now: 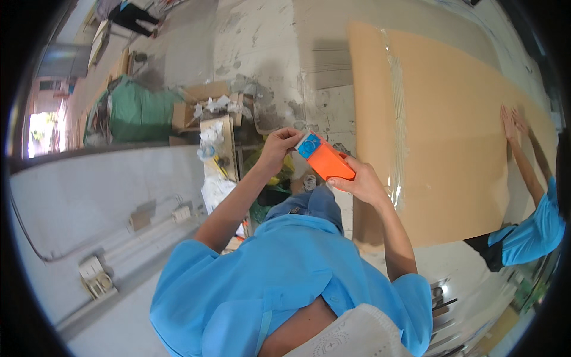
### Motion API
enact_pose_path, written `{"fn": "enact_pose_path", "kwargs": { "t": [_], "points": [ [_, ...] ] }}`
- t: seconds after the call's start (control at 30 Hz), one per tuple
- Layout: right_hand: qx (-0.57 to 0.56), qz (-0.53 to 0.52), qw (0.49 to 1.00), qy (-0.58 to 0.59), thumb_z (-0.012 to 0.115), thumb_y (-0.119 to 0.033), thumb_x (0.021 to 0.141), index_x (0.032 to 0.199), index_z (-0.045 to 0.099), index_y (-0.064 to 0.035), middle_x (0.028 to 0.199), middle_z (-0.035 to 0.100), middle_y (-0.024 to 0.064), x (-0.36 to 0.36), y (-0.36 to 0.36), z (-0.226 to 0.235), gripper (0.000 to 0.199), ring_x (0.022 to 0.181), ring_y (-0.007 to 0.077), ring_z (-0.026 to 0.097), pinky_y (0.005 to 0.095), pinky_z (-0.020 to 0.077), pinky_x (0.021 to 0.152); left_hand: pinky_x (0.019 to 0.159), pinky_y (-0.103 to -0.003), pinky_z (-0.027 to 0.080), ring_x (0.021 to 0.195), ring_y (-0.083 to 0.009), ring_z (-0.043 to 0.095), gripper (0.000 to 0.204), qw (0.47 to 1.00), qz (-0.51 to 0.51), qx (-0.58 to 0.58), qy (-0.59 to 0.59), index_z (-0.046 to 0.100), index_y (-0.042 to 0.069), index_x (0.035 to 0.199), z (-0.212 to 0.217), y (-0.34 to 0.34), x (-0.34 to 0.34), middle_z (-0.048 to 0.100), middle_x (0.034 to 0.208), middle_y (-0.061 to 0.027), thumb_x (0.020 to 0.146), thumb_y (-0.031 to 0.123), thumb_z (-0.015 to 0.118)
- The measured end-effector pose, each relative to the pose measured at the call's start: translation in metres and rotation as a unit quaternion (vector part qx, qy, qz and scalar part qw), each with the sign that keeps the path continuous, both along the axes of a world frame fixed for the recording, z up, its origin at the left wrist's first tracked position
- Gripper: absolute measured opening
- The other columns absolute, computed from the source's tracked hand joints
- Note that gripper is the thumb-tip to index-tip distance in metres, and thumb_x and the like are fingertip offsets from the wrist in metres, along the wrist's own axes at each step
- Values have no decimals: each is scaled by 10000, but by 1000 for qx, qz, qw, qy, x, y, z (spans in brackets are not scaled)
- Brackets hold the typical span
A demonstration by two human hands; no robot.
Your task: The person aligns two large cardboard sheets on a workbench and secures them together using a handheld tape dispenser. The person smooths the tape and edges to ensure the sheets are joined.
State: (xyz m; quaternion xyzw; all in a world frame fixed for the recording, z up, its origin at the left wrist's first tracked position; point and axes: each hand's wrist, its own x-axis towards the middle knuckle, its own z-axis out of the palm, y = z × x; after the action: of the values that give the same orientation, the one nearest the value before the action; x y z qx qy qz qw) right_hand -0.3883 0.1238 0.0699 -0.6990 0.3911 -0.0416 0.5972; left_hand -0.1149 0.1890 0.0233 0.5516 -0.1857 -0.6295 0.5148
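Observation:
In front of my waist I hold an orange hand-held thing with a blue end, which looks like a tape dispenser (pixel 331 163). My right hand (pixel 358 181) is wrapped round its orange body, thumb on the near side. At the pale edge of the blue end, my left hand (pixel 281 146) is closed in a pinch. What exactly lies between those fingertips is too small to tell. To the right of my hands stretches a large brown cardboard sheet (pixel 449 143), with a strip of clear tape (pixel 397 107) running along its left part.
At the far right, a co-worker in a blue shirt (pixel 529 238) rests both hands on the cardboard. Left of me are a narrow board with crumpled paper (pixel 212 140), an open carton (pixel 205 92) and a green sack (pixel 140 110). A pale wall (pixel 89 196) runs along my left. Another person (pixel 134 18) stands far back.

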Motion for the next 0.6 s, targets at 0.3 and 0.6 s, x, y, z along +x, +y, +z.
{"fn": "enact_pose_path", "kwargs": {
  "t": [0.3,0.6],
  "points": [
    [17,-311,937,-155,838,-351,828,1181,649,22,1203,693,191,71,-65,-29,547,1078,207,674,358,513,941,716,-252,502,767,-78,638,69,956,-222,-119,-150,745,16,888,32,-230,52,721,830,-16,898,85,741],
    [-50,-417,897,-136,822,-376,803,1173,664,-13,1190,686,168,154,-322,-21,543,1007,299,694,384,538,876,763,-255,474,809,-90,613,135,921,-290,-154,-212,738,-26,941,31,-533,110,701,850,-34,874,91,745]
  ]
}}
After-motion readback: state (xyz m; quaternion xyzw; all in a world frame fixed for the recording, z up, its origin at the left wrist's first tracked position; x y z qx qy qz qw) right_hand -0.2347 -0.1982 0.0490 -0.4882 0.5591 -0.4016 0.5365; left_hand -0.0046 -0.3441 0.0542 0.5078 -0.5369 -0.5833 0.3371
